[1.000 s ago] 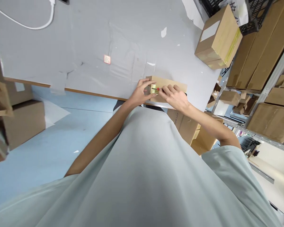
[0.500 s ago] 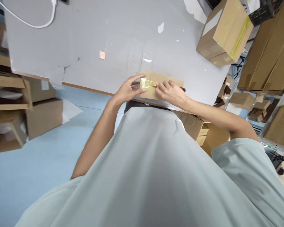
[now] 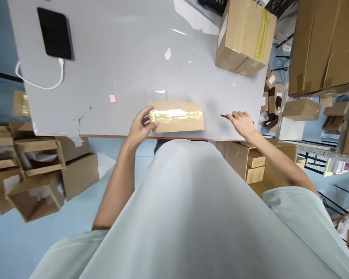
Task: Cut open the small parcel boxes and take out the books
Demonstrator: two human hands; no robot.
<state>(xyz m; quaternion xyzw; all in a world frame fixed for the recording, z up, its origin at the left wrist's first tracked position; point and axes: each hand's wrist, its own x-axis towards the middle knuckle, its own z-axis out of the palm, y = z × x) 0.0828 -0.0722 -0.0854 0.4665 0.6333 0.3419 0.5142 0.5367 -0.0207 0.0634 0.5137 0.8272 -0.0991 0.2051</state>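
A small, flat cardboard box lies on the grey table near its front edge, with shiny yellowish tape along its top. My left hand grips the left end of this box, thumb on the near side and fingers on the far side. Well to the right of the box, my right hand is closed around a slim utility knife, black with a bit of red. Its tip points left toward the box, apart from it. Most of the knife's handle is hidden in my fingers.
A larger taped carton stands at the back right of the table. A black phone with a white cable lies at the far left. Below the table's right edge sits an open carton holding small boxes. Shelves with cartons rise at right.
My right hand has moved right with the knife, away from the tape on the box. My left hand stays at the box's left end. The view has shifted, bringing the phone into sight.
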